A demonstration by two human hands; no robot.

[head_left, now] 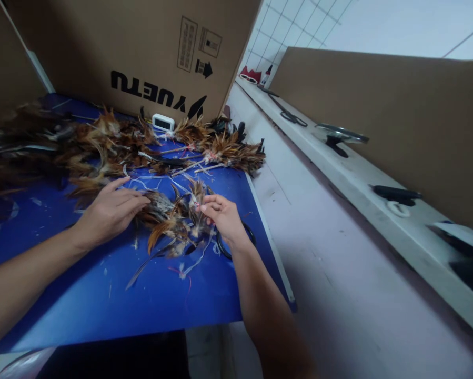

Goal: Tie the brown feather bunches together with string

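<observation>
The right hand point(225, 217) was above the blue table point(113, 310), near its right side, and its grip was closed on a small feather bunch point(199, 223): the thumb and the index finger pinched it at the upper part, where some red thread could be seen. This bunch was over the middle of the table, just beside a pile of loose feathers point(161, 210), which were brown, grey and speckled. The left hand point(112, 210) was at the left edge of this pile, with the fingers stretched together and the tips at the speckled feathers; I cannot tell if its grip held any of them. Under the right wrist there was a black loop point(252, 234), partly covered by it. Nearer to the person, a white string point(197, 261) lay on the table. Farther back lay tied feather bundles point(230, 150) with sticks, and a small white device point(163, 122) with a dark screen stood behind them, before a large cardboard box point(141, 42). To the left, a heap of brown feathers point(27, 137) was blurred.
</observation>
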